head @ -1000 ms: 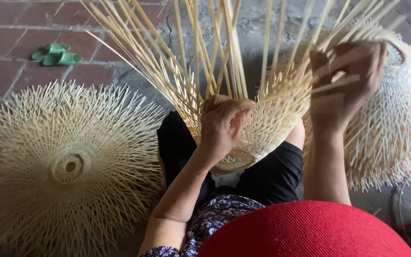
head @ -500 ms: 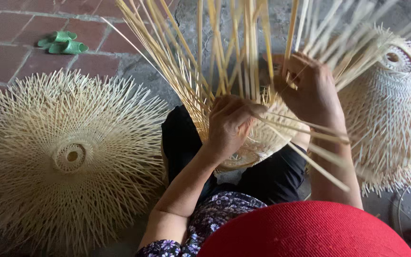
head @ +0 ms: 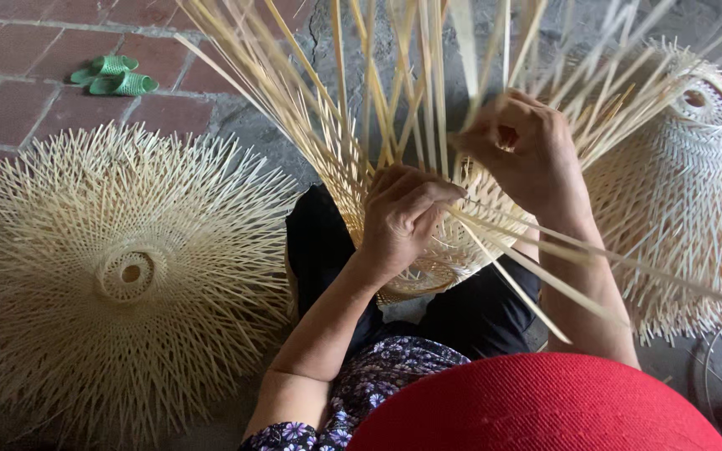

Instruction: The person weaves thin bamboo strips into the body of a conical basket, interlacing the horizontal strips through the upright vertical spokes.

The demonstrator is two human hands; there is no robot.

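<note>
The half-woven bamboo basket [head: 428, 250] sits on the person's lap, its long thin strips [head: 361, 92] fanning up. The left hand [head: 407, 213] pinches strips at the woven rim. The right hand [head: 524, 150], higher a moment ago, has dropped lower and grips a few strips. A flat spiky woven disc [head: 127, 276] lies left, a finished dome-shaped basket [head: 687, 184] right.

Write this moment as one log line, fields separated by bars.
left hand: pressing woven basket | right hand: gripping bamboo strips | nearby: flat woven piece, domed woven piece
</note>
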